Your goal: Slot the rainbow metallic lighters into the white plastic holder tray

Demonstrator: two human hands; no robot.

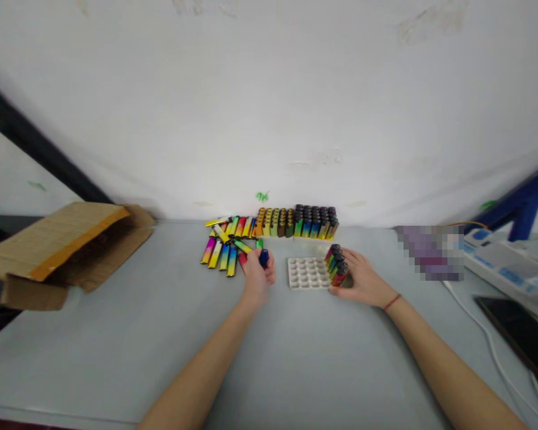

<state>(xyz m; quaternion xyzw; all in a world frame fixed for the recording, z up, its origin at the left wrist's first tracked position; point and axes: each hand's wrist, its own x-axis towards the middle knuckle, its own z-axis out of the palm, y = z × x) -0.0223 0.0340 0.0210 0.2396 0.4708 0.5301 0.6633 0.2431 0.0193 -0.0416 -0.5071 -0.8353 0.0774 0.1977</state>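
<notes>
My left hand (pixel 256 276) is closed around a lighter, whose dark blue end (pixel 263 258) shows by the fingers; whether it holds more than one is hidden. Just left of and behind it lies a loose pile of colourful metallic lighters (pixel 224 258). Between my hands sits a white tray (pixel 307 275) with rows of small sockets. One row of rainbow lighters with black tops (pixel 336 266) stands upright at its right end. My right hand (pixel 366 279) grips that end, thumb at the front corner and fingers behind the lighters.
Against the wall stand a block of gold-toned lighters (pixel 274 222) and a block of rainbow lighters (pixel 316 222). An opened cardboard box (pixel 89 239) lies at the left. A power strip (pixel 511 269), a white cable (pixel 484 328) and a dark phone (pixel 517 334) are at the right.
</notes>
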